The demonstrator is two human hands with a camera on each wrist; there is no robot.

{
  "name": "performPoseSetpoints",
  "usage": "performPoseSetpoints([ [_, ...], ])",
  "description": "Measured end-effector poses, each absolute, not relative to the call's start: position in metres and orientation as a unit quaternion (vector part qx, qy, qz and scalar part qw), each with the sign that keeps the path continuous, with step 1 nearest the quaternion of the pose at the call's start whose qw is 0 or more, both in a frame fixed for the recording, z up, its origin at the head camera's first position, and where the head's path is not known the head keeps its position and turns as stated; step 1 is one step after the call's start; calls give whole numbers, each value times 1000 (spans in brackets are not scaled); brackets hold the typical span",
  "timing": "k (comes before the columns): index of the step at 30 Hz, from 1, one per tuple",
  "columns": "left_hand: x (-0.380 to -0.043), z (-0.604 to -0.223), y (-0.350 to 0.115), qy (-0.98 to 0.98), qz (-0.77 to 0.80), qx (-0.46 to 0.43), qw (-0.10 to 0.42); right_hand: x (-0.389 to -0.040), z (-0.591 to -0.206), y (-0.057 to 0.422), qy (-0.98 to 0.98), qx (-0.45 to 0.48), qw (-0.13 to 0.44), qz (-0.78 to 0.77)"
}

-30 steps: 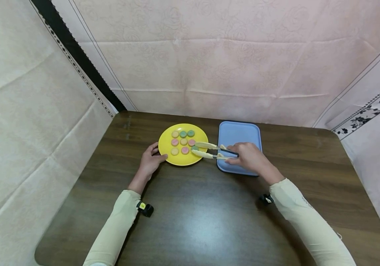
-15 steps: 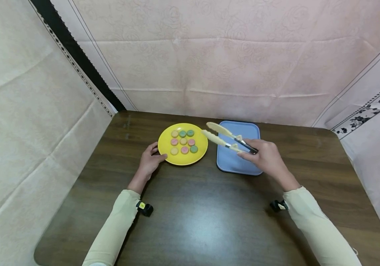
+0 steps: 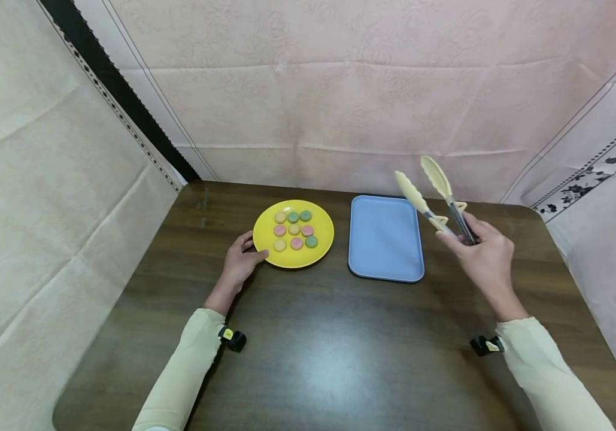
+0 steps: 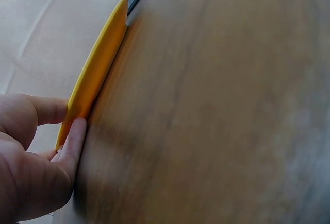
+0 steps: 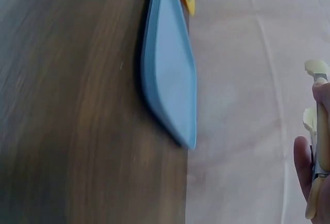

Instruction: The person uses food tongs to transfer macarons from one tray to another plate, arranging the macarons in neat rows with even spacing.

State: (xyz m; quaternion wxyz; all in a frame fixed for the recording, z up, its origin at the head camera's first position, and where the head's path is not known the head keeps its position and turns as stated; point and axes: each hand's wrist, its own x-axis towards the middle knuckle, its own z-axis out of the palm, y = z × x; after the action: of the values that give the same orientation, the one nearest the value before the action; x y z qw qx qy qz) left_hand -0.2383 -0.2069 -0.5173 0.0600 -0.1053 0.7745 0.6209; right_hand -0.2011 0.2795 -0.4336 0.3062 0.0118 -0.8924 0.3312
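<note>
On the yellow plate (image 3: pixel 321 250) lie several small round cookies (image 3: pixel 294 230) in pink, green and cream, set in three rows. My left hand (image 3: pixel 240 261) pinches the plate's left rim between thumb and fingers; the left wrist view shows the plate (image 4: pixel 98 69) edge-on, its rim between thumb and fingertips. With my right hand (image 3: pixel 484 254) I grip tongs (image 3: pixel 450 200) by their handles, raised to the right of the blue tray. Their two cream-coloured ends are spread apart with nothing between them. In the right wrist view only part of the tongs (image 5: pixel 320 131) shows at the right edge.
A blue rectangular tray (image 3: pixel 386 239) lies on the brown wooden table (image 3: pixel 308 341), to the right of the plate, with bare surface inside it. A pale patterned cloth (image 3: pixel 340 108) hangs behind the table's back edge.
The tongs have left the green cookie at the plate's lower right and moved right and up, past the tray. That cookie stays on the plate. My left hand keeps its hold.
</note>
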Motion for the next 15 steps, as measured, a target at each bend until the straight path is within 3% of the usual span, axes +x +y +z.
performPoseSetpoints([
  [15,-238,-517,-207,771,624,-105,64,-188,-451,347,-922,-42,285,258],
])
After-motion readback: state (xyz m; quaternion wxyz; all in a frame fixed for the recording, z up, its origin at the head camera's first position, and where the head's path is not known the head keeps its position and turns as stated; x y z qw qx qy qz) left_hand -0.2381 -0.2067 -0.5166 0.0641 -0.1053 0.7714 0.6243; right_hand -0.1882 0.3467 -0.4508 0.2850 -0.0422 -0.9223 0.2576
